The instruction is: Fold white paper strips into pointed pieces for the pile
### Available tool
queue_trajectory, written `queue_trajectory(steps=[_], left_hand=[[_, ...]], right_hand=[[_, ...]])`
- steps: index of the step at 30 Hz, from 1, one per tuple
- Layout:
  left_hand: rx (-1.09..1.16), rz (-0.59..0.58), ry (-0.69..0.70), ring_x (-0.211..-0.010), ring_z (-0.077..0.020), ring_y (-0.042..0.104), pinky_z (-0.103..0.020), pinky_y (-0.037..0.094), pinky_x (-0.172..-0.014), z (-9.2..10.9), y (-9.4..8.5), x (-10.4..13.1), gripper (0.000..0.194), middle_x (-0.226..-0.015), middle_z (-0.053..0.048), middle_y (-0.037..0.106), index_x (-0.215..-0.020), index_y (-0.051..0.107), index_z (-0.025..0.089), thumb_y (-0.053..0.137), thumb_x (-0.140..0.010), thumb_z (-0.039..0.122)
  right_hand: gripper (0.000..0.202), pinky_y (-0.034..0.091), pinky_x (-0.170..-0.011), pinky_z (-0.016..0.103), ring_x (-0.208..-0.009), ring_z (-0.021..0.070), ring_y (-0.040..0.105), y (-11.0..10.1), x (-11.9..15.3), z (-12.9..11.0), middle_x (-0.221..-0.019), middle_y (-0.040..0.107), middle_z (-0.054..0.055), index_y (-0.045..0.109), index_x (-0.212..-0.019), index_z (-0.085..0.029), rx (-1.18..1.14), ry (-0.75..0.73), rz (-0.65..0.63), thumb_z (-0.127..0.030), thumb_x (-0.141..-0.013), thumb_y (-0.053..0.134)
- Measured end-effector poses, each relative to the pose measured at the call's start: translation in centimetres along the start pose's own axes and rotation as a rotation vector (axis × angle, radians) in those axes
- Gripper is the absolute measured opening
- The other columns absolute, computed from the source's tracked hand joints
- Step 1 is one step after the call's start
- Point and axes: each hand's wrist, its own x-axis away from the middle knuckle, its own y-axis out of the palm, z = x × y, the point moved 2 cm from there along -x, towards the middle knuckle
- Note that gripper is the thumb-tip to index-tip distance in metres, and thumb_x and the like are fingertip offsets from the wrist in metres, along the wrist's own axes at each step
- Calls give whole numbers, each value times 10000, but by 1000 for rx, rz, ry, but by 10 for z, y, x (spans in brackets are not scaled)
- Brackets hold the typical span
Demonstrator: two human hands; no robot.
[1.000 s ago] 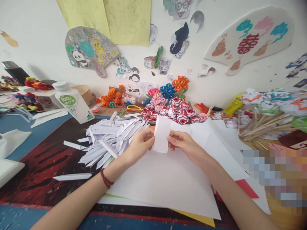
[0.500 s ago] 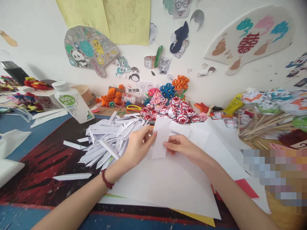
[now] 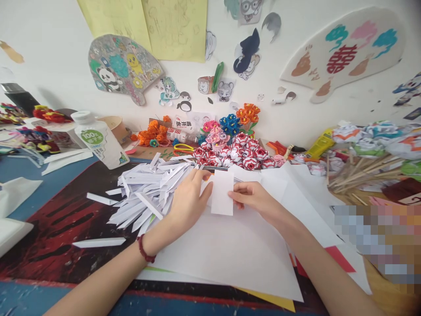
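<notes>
A small white rectangle of paper (image 3: pixel 222 194) stands over the large white sheets. My right hand (image 3: pixel 255 197) pinches its right edge between thumb and curled fingers. At the paper's left side is my left hand (image 3: pixel 188 199), its thumb and forefinger parted with a gap between them and nothing seen in it. Under both hands lies a stack of large white paper sheets (image 3: pixel 230 250). Left of my left hand spreads a heap of folded white paper strips (image 3: pixel 144 184), and one loose strip (image 3: pixel 98 242) lies nearer to me.
Red and white paper flowers (image 3: pixel 241 153) are piled behind the hands, beside orange, blue and pink flowers. A white bottle (image 3: pixel 100 140) stands at the back left. Wooden sticks (image 3: pixel 365 173) and more paper flowers lie to the right. A red paper piece (image 3: pixel 340 259) pokes out near my right forearm.
The small paper looks shorter now, its top edge lower. My left thumb and forefinger have spread and come away from its left side. The right hand has shifted slightly right, still pinching.
</notes>
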Motion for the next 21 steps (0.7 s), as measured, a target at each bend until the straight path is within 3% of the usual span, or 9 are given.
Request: queue_trajectory(steps=[4,8,15,21], left_hand=[[51,-126,-9,-670,-153,566,-262,397,-603,3,4,3,218,-787,-23,633,-893,580,187,411,-927,321],[-64,-115,77,-648,-144,548,-259,367,-596,2,6,5,217,-748,-24,619,-805,563,175,398,-927,243],[-343,40,276,-764,-185,559,-286,372,-637,5,6,12,164,-788,-39,611,-949,573,173,416,-936,220],[-641,112,642,-701,-177,540,-317,348,-603,12,0,20,280,-795,-49,605,-1200,488,126,423,-927,123]], right_hand=[[285,392,-591,263,-582,117,509,5,2,-4,-652,552,-7,623,-704,-157,3,-36,9,-429,-740,701],[337,411,-597,274,-591,136,527,10,0,-1,-621,567,7,638,-678,-153,60,-23,-2,-479,-758,670],[410,451,-595,279,-580,148,570,21,-4,10,-650,642,58,667,-667,-132,39,-33,-45,-525,-779,633],[467,453,-609,279,-588,146,578,25,-3,11,-673,643,60,656,-701,-128,0,-77,-97,-575,-806,573]])
